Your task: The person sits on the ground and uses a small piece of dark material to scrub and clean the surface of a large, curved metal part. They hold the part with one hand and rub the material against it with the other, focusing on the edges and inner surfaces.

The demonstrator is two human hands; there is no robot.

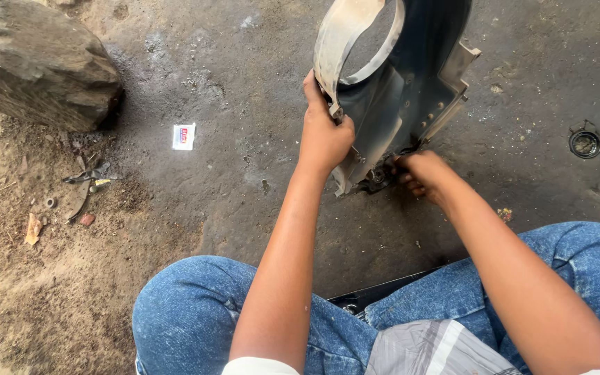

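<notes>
From the head view, the left hand (324, 132) clenches the pale curved rim of a dark plastic shroud (411, 83) that stands tilted on the oily floor (244, 194), thumb and fingers wrapped round its edge. Just beside and lower, the right hand (421, 173) has its fingertips (403, 175) curled at the shroud's bottom corner, on what looks like a fastener, though whether they pinch anything I cannot tell. I judge the step to be loosening that corner fitting, which calls for a steady left grip while the right fingers turn.

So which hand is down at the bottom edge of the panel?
The right hand, low by the ground; the left hand grips the panel higher, at its curved rim.
</notes>
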